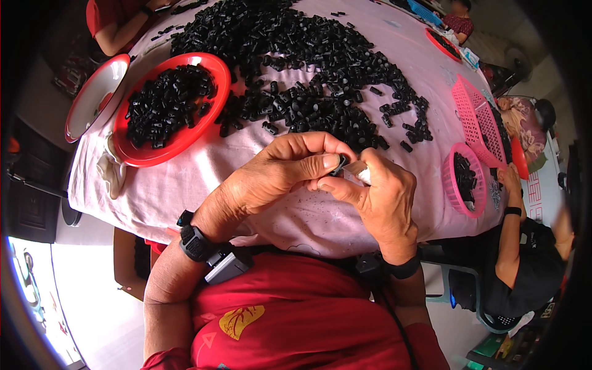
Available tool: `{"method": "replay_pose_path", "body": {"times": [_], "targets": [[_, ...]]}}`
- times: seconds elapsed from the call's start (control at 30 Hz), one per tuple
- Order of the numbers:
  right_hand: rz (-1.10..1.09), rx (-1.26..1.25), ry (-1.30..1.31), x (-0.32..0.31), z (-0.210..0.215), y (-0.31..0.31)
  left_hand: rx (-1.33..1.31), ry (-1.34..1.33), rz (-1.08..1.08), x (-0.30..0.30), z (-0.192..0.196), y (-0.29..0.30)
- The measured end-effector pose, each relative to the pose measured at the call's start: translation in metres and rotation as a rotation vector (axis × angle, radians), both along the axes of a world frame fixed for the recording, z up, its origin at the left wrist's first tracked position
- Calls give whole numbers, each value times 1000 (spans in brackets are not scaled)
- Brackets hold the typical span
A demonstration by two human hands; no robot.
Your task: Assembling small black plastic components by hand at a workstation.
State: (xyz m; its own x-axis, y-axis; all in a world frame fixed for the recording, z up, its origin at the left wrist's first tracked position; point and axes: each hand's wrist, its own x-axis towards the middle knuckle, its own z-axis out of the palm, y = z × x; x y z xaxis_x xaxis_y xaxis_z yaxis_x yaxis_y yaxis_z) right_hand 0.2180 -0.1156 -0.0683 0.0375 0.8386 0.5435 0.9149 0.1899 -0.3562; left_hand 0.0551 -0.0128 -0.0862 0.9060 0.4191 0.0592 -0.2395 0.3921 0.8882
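Above the pink tablecloth (185, 185), the left hand (271, 176) pinches a small black plastic part (340, 164) between thumb and curled fingers, while the right hand (379, 197) closes its fingers around a small pale tool (357, 174) touching that part, near the big black heap (308, 68) and the red bowl (219, 71).

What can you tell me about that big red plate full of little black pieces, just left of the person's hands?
The red plate is round and shallow, seemingly glossy plastic, with a raised rim. It lies flat on the pale pink tablecloth, near the table's left edge. A heap of small black parts fills its middle, leaving the rim bare. An emptier red-rimmed plate sits beside it, and the large loose pile of black parts reaches its right rim. Neither hand touches it.
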Motion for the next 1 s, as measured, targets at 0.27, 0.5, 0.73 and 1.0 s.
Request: {"method": "replay_pose_path", "body": {"times": [0.27, 0.5, 0.73, 1.0], "targets": [[-7, 15, 2, -1, 0, -1, -8, -19, -8, 0, 0, 0], [-17, -2, -12, -1, 2, -1, -17, -5, -26, 0, 0, 0], [-33, 88, -27, -1, -5, 3, 1, -3, -12, 1, -1, 0], [-51, 83, -88, 1, -7, 4, -25, -8, 1, 0, -3, 1]]}}
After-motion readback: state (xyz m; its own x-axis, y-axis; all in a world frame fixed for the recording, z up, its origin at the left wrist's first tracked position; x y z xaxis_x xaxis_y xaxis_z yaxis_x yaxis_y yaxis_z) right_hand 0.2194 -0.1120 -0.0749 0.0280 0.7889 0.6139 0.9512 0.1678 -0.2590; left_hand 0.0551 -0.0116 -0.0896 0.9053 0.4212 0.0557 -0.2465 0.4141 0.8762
